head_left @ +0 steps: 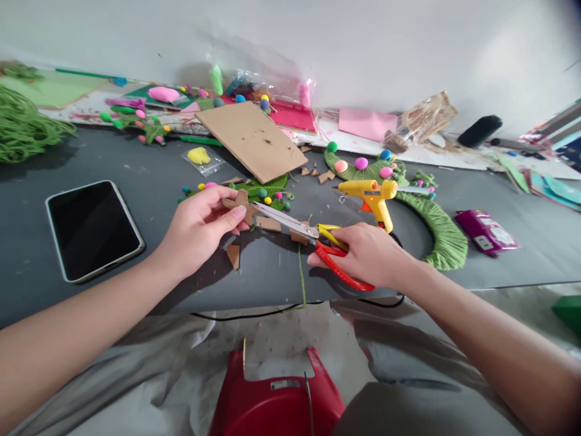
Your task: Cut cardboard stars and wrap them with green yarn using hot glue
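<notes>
Between the thumb and fingers of my left hand is a small cut piece of brown cardboard. My right hand grips scissors with one red and one yellow handle. Their blades point left, with the tips at the cardboard piece; whether they touch it I cannot tell. Cardboard scraps lie below the blades. Just behind my left hand sits a green leafy piece with small coloured pompoms. A yellow glue gun rests beyond my right hand, beside a green yarn-wrapped ring bearing pompoms.
A black-screened tablet or phone lies at left, near green yarn. A cardboard sheet lies behind my hands. A purple packet sits at right. Craft supplies line the wall. A black cable runs along the table's front edge, above a red stool.
</notes>
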Motion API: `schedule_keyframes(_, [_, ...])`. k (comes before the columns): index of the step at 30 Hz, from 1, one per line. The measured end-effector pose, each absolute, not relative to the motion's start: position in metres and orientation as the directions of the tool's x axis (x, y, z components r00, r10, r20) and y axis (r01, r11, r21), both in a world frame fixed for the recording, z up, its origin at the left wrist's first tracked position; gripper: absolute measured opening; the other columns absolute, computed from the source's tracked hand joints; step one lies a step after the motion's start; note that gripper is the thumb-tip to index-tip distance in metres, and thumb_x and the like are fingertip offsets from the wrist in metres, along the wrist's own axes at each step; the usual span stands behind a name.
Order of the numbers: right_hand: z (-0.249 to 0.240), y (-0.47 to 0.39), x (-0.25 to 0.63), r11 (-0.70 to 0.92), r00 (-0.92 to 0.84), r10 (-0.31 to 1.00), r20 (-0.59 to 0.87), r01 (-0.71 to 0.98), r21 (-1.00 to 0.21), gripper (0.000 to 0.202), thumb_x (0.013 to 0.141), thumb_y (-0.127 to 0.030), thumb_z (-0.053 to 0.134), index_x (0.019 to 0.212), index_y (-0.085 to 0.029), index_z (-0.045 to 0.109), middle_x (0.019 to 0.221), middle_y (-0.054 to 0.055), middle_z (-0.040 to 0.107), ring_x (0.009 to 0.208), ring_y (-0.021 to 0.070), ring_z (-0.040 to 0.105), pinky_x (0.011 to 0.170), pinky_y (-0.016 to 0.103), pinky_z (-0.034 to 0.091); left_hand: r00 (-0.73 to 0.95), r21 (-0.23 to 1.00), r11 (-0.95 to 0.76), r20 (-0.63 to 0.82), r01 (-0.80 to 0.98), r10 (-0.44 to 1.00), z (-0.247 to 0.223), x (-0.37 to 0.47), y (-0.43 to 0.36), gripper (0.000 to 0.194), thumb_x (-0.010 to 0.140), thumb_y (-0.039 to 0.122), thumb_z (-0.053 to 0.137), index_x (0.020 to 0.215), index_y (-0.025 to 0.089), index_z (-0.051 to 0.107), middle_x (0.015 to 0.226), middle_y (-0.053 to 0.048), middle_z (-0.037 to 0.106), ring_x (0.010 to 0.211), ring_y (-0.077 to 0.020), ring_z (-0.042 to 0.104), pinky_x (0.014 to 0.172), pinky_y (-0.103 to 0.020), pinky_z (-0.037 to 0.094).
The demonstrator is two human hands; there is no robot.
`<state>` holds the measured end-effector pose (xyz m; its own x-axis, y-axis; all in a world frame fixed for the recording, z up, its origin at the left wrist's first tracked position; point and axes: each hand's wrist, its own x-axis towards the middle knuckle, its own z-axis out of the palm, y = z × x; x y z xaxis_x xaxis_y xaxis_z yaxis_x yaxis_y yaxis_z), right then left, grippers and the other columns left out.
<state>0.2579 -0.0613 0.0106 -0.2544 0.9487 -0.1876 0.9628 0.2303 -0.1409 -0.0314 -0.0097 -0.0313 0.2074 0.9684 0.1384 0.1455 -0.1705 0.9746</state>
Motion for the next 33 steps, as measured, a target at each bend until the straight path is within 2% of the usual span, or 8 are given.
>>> schedule_keyframes(12, [0.0102, -0.0611, 0.2588, 0.222, -0.251, 0.950, -0.186, 0.961, -0.167, 0.063, 0.088, -0.077, 0.045, 0.060, -0.021, 0.041, 0.058, 0.001, 0.052, 0.053, 0.0133, 0.039, 0.055, 0.029, 0.024, 0.212, 0.984, -0.131, 0.104, 0.117, 0.972, -0.0288, -0.0300, -0.0112, 0.017, 0.087, 0.031, 0.073, 0.099, 0.021, 0.067, 0.092, -0.005, 0.070, 0.078, -0.0200, 0.068, 0.071, -0.033, 0.059])
schedule_keyframes(19, [0.0072, -0.0598, 0.2570, 0.210, -0.231, 0.957, -0.177, 0.969, -0.128, 0.064, 0.086, -0.078, 0.047, 0.057, -0.021, 0.042, 0.056, 0.002, 0.050, 0.055, 0.0145, 0.044, 0.055, 0.029, 0.023, 0.213, 0.985, -0.119, 0.090, 0.128, 0.973, -0.0275, -0.0303, -0.0103, 0.018, 0.087, 0.033, 0.073, 0.098, 0.022, 0.067, 0.090, -0.006, 0.070, 0.076, -0.0206, 0.069, 0.064, -0.032, 0.056])
schedule_keyframes(25, [0.0062, -0.0588, 0.2579, 0.180, -0.209, 0.966, -0.151, 0.966, -0.187, 0.069, 0.085, -0.082, 0.046, 0.053, -0.021, 0.038, 0.051, 0.000, 0.042, 0.052, 0.0123, 0.036, 0.054, 0.030, 0.024, 0.211, 0.991, -0.089, 0.067, 0.096, 0.975, -0.0260, -0.0299, -0.0113, 0.018, 0.086, 0.033, 0.075, 0.097, 0.021, 0.067, 0.085, -0.005, 0.069, 0.072, -0.0195, 0.068, 0.057, -0.030, 0.051])
schedule_keyframes(29, [0.0058, -0.0605, 0.2581, 0.152, -0.179, 0.971, -0.158, 0.974, -0.170, 0.071, 0.081, -0.086, 0.047, 0.053, -0.021, 0.039, 0.052, 0.001, 0.046, 0.051, 0.0128, 0.036, 0.053, 0.029, 0.024, 0.194, 0.994, -0.082, 0.067, 0.069, 0.979, -0.0267, -0.0293, -0.0115, 0.019, 0.085, 0.032, 0.076, 0.098, 0.021, 0.067, 0.085, -0.004, 0.069, 0.073, -0.0196, 0.068, 0.058, -0.031, 0.051])
schedule_keyframes(33, [0.0100, -0.0625, 0.2578, 0.144, -0.176, 0.967, -0.186, 0.974, -0.174, 0.071, 0.080, -0.087, 0.046, 0.056, -0.022, 0.040, 0.054, 0.002, 0.051, 0.052, 0.0139, 0.040, 0.053, 0.029, 0.025, 0.154, 0.997, -0.072, 0.078, -0.042, 0.985, -0.0295, -0.0301, -0.0097, 0.025, 0.085, 0.023, 0.077, 0.107, 0.021, 0.066, 0.084, 0.000, 0.068, 0.071, -0.0135, 0.065, 0.064, -0.028, 0.051])
